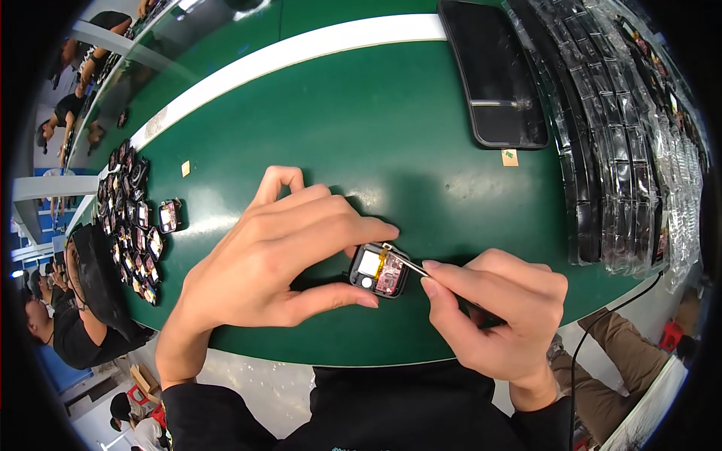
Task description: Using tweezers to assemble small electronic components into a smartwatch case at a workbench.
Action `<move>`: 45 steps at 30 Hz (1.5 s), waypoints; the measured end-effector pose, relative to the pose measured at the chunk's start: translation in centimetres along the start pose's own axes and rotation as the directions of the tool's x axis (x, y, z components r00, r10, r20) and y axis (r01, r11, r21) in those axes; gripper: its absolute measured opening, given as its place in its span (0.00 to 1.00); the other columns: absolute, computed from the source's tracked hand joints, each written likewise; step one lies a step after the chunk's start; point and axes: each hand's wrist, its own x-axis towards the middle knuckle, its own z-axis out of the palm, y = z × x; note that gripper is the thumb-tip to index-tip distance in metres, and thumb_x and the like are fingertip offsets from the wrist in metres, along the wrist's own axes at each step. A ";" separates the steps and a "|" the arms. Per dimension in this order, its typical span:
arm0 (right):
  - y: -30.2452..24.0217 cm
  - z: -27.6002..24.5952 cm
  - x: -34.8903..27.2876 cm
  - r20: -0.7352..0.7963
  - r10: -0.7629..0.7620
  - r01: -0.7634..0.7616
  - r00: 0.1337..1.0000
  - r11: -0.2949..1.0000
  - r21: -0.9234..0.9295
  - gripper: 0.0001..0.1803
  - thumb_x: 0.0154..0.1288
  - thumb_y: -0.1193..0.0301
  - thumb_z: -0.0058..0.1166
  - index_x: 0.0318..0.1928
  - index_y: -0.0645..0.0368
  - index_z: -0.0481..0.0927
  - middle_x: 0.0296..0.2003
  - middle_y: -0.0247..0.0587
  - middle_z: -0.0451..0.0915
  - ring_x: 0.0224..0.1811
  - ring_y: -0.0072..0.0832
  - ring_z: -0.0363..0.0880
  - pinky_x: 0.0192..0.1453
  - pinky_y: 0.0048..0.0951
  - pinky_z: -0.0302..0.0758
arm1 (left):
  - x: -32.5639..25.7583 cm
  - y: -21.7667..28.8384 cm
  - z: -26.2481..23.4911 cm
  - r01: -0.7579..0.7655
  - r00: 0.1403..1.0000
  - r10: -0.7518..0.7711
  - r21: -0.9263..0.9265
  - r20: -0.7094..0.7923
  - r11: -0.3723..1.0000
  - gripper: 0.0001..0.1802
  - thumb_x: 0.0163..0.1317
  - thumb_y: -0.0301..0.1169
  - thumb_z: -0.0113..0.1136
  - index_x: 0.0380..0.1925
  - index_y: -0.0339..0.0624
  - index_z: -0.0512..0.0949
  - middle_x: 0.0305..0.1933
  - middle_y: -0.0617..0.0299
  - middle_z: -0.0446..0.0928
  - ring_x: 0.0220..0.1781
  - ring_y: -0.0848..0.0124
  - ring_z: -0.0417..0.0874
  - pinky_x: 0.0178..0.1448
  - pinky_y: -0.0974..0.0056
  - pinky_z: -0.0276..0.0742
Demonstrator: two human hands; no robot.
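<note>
A small open device in a black case lies on the green table in front of me, with a circuit board, a white block and yellow tape showing inside. My left hand steadies it, index finger at its upper edge and thumb at its lower left. Between the thumb and fingers of my right hand is a pair of metal tweezers. Their tips reach into the upper part of the case, near the yellow tape. What exactly the tips touch is too small to tell.
At the left edge sits a heap of similar open devices, with a single one beside it. A dark phone lies at the upper right. Stacked clear plastic trays fill the right side. A black cable hangs there. Other people sit at far left.
</note>
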 end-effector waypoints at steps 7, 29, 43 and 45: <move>0.0 0.4 -0.4 -0.061 -0.133 0.125 0.989 0.984 -0.129 0.17 0.52 0.84 0.78 0.44 0.65 0.94 0.26 0.32 0.77 0.21 0.24 0.77 0.23 0.28 0.72 | 0.0 0.0 -0.1 0.000 1.000 0.000 0.032 0.004 0.999 0.31 0.53 0.48 0.88 0.52 0.42 0.90 0.41 0.65 0.90 0.40 0.65 0.84 0.56 0.56 0.63; 0.2 0.0 -0.1 0.062 -0.026 0.023 0.998 0.998 0.050 0.12 0.57 0.85 0.76 0.42 0.65 0.93 0.23 0.33 0.79 0.17 0.23 0.74 0.21 0.28 0.67 | -0.2 -1.1 -0.4 -0.065 0.997 0.070 -0.098 0.043 0.993 0.29 0.55 0.51 0.86 0.50 0.42 0.93 0.42 0.64 0.90 0.38 0.66 0.81 0.56 0.56 0.59; 0.0 -0.2 0.0 0.073 -0.006 0.003 0.997 0.999 0.040 0.12 0.53 0.85 0.75 0.40 0.65 0.93 0.23 0.33 0.79 0.17 0.25 0.75 0.21 0.28 0.68 | 0.0 -1.1 -0.1 -0.089 0.996 0.091 -0.106 0.012 0.990 0.30 0.53 0.51 0.87 0.49 0.42 0.93 0.40 0.64 0.88 0.37 0.66 0.80 0.55 0.56 0.59; 0.0 -0.3 -0.1 0.072 -0.008 0.005 0.997 0.999 0.035 0.12 0.53 0.85 0.75 0.40 0.65 0.93 0.24 0.33 0.79 0.17 0.25 0.75 0.21 0.28 0.68 | 0.1 -1.0 -0.1 -0.096 0.995 0.097 -0.111 0.009 0.989 0.29 0.53 0.50 0.87 0.48 0.42 0.93 0.40 0.64 0.88 0.37 0.66 0.80 0.55 0.56 0.59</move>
